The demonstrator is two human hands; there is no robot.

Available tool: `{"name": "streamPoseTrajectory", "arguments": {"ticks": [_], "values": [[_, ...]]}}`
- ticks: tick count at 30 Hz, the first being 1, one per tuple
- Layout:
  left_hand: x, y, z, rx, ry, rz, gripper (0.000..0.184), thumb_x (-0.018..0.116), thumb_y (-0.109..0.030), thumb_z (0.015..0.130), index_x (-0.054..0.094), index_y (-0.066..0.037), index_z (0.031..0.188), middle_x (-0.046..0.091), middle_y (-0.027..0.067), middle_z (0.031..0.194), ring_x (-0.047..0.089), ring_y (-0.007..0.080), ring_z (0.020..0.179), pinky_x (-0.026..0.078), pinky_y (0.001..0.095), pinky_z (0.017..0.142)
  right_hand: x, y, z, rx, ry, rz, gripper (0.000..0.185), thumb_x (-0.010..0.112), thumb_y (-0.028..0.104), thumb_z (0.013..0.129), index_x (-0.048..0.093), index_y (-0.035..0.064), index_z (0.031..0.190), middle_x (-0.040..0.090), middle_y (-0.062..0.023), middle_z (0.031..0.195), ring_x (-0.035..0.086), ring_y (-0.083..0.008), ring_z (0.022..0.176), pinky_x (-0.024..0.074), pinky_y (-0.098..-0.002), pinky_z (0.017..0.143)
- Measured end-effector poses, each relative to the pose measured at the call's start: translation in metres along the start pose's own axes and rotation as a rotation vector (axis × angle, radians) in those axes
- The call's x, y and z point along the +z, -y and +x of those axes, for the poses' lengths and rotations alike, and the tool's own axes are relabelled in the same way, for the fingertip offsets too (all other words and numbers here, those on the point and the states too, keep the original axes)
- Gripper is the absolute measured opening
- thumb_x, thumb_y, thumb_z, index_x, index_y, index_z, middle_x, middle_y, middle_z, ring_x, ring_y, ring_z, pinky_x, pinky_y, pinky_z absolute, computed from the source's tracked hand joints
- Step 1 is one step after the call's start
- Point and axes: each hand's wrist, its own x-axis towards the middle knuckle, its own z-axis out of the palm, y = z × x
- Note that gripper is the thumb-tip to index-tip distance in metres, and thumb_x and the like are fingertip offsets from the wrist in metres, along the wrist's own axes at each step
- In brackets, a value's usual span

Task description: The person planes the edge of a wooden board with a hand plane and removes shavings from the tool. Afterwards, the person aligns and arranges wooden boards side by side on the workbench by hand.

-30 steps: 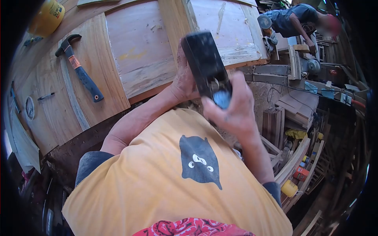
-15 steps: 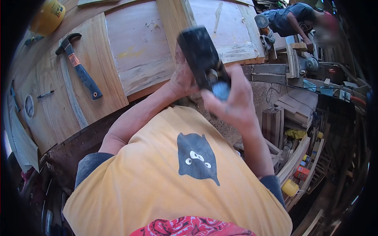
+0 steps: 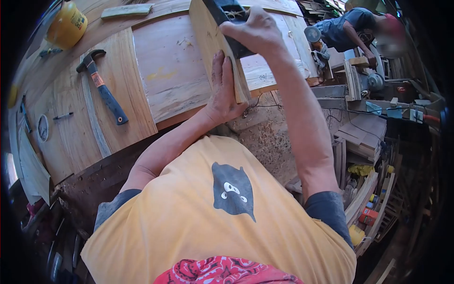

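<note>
My right hand (image 3: pixel 257 32) is wrapped around the rear of a black hand plane (image 3: pixel 235 13), which lies on a wooden board (image 3: pixel 204 38). Curled shavings show in the plane's opening, and its front end runs out of the top of the view. My left hand (image 3: pixel 223 98) grips the near end of the board, fingers stretched along its left side; the thumb is hidden. The board stands on edge over pale panels (image 3: pixel 165 61) on the workbench. Left of it lies a claw hammer (image 3: pixel 105 90) with a dark blue and orange handle.
A yellow bucket (image 3: pixel 67 26) stands at the back left. A pen (image 3: pixel 63 115) and a tape roll (image 3: pixel 42 128) lie on the bench's left. At upper right another person (image 3: pixel 352 31) bends over a machine. Wood scraps and a rack (image 3: pixel 373 208) fill the right side.
The plane and my right hand have moved forward, away from my body, along the board. The board's near end and my left fingers now show. My view has shifted slightly.
</note>
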Motion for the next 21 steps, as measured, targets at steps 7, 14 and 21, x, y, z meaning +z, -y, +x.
{"name": "streamPoseTrajectory", "arguments": {"ticks": [7,14,21], "values": [[-0.002,-0.001,-0.001,-0.005,0.088,0.107,0.112,0.068,-0.025,0.081,-0.003,0.011,0.160,0.005,0.0402,0.164,0.002,0.0579,0.155,0.006,0.0590,0.126,-0.016,0.009,-0.078,0.159,0.063,-0.029,0.076,0.077,0.049,0.065,0.064,-0.0134,0.107,0.074,-0.0306,0.097,0.075,-0.0385,0.092,0.0589,-0.0427,0.086],[-0.001,-0.003,0.001,0.030,0.006,0.041,0.113,0.071,-0.013,0.081,-0.006,0.009,0.160,0.002,0.0394,0.165,0.000,0.0580,0.156,0.008,0.0632,0.126,0.028,0.000,0.109,-0.153,-0.025,0.223,0.064,0.077,0.055,0.072,0.076,-0.0080,0.082,0.073,-0.0117,0.072,0.069,-0.0181,0.065,0.0552,-0.0342,0.063],[0.002,0.000,-0.004,-0.015,-0.045,0.016,0.114,0.072,-0.019,0.080,-0.004,0.007,0.161,0.004,0.0392,0.165,0.007,0.0599,0.154,0.013,0.0651,0.124,-0.001,0.022,0.043,0.080,0.165,0.090,0.060,0.079,0.052,0.070,0.072,-0.0064,0.082,0.070,-0.0215,0.074,0.072,-0.0234,0.074,0.0565,-0.0367,0.073]]}}
